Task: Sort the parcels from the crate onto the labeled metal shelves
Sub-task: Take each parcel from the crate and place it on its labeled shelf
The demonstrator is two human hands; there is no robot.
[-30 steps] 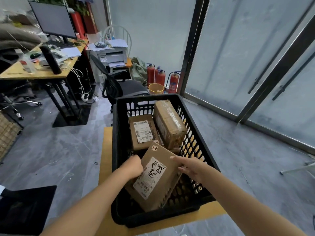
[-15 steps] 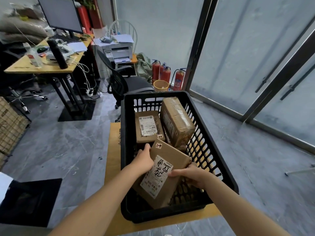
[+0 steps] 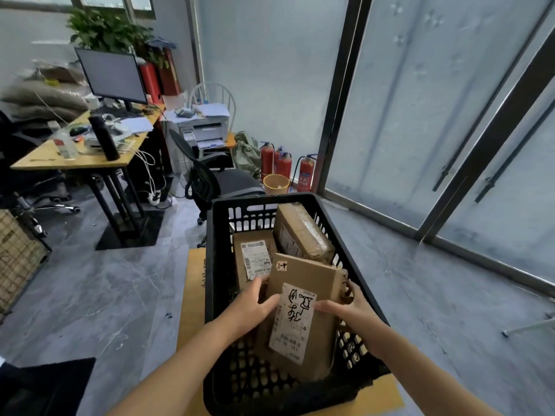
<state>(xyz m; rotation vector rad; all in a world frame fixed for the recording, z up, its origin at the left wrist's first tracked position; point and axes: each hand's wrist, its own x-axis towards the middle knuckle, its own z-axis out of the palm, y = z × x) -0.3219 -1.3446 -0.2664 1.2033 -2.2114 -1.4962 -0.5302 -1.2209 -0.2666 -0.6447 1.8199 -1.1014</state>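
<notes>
Sticking out at the left of the black plastic lattice crate (image 3: 210,265), and carrying it: a pale wooden desk (image 3: 192,295). Inside the crate at its near left side, the left hand (image 3: 252,307), with thumb on the front face and the other fingers (image 3: 262,282) curled round the left edge of a flat brown cardboard parcel with a pen-marked white label (image 3: 303,280). Held tilted, upper end toward the far side of the crate, lower end down inside by the near wall. Behind it at the crate's far left, label facing up: a thin brown cardboard parcel with a printed white label (image 3: 240,244). At the crate's far right, tilted and close to the right wall: a thick brown parcel wrapped in clear tape (image 3: 303,232). At the crate's near right side, the right hand (image 3: 348,313), gripping the right edge of the held parcel in the same way, thumb in front, fingers (image 3: 350,291) behind.

Likely step: lifting this parcel out of the crate. To do it well, keep both grips even and raise straight up until the lower end clears the near rim, so as not to catch the lattice or drag the two parcels behind. Then read the small sticker (image 3: 281,265) on the corner pointing to the crate's far left, probably the shelf code, too small to read surely here. No labeled shelves in view around the crate; better to find them before walking.
</notes>
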